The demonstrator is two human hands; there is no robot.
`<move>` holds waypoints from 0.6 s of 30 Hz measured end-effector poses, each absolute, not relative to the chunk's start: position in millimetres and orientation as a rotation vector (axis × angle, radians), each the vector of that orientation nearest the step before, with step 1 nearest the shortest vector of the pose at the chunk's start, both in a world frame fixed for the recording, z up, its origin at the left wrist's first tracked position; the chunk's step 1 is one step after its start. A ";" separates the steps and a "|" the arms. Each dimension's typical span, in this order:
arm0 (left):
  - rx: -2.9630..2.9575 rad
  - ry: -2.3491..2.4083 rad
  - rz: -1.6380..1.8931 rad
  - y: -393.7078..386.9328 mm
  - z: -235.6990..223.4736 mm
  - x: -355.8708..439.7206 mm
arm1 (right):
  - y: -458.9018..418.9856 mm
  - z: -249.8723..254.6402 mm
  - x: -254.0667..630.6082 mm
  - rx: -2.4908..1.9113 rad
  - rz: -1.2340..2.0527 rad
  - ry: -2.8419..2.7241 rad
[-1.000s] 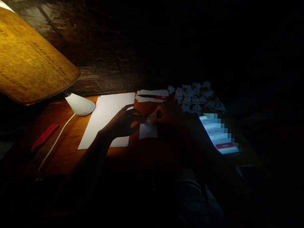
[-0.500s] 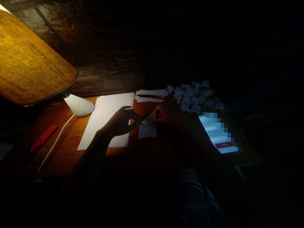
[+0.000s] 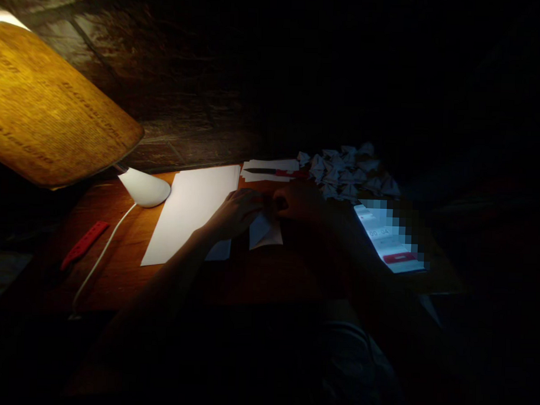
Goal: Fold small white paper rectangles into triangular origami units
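In dim lamp light, a small folded white paper piece [image 3: 264, 232] lies on the wooden table [image 3: 118, 250]. My left hand [image 3: 236, 213] rests on its upper left corner with fingers curled down, pinching the paper. My right hand [image 3: 299, 202] grips the paper's top edge from the right, fingers closed. The two hands nearly touch above the paper. Much of both arms is lost in shadow.
A stack of white sheets [image 3: 192, 214] lies left of the hands. Behind are cut paper strips with a red-handled tool [image 3: 273, 170] and a pile of several folded paper pieces [image 3: 351, 170]. A lit phone [image 3: 390, 239] lies right. A white lamp base [image 3: 144, 187], its cable and a red strip [image 3: 83, 244] are left.
My left hand came down from a raised, spread-finger pose onto the folded paper and closed on it. My right hand stayed on the paper's top edge.
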State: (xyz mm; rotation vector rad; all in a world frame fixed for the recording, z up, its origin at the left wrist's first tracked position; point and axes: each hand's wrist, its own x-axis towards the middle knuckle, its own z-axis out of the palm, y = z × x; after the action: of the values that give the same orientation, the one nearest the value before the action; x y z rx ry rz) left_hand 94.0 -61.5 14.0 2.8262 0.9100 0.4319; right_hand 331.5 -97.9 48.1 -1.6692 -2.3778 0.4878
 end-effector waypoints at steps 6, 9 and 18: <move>2.833 0.955 0.408 -61.9 17.7 91.7 | -97.1 46.7 331.6 -1.622 0.484 -2.402; 2.857 0.967 0.397 -62.8 20.5 94.1 | -97.8 47.4 330.9 -1.621 0.492 -2.405; 2.960 0.914 0.414 -63.7 30.1 93.0 | -100.1 50.4 330.1 -1.646 0.510 -2.379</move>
State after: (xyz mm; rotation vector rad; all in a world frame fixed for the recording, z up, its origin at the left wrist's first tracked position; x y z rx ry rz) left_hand 93.0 -63.7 30.1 2.9603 0.9143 0.4139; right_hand 330.1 -100.1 50.4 -1.6460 -2.3786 0.5099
